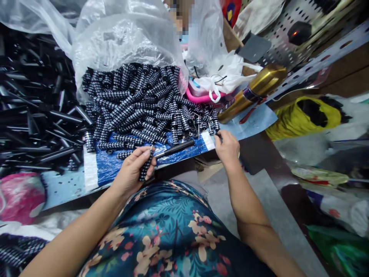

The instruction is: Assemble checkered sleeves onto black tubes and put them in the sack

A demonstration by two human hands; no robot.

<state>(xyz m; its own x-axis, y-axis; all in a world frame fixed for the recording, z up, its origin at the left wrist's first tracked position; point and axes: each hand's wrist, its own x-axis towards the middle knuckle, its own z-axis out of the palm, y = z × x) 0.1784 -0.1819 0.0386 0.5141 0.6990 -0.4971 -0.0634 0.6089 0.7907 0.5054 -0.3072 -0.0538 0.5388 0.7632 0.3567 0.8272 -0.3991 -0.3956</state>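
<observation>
My left hand [135,167] is closed around a black handle grip with white checks [145,166], held near the table's front edge. A thin metal pin stands out of the grip's upper end. Just beyond lies a black-handled screwdriver [180,147], its shaft pointing at my left hand. My right hand [227,149] is at the table edge, thumb and fingers curled together beside small black caps and metal pins [198,122]; what it pinches, if anything, is hidden. A large heap of checked grips [135,105] spreads behind both hands on a blue sheet [109,169].
Glossy black tubes [37,115] pile up on the left. A clear plastic bag [123,38] drapes over the grips. Toward the right are a pink basket [196,96], a gold bottle [253,92] and a yellow bag [305,119]. A pink bundle [23,196] sits at left.
</observation>
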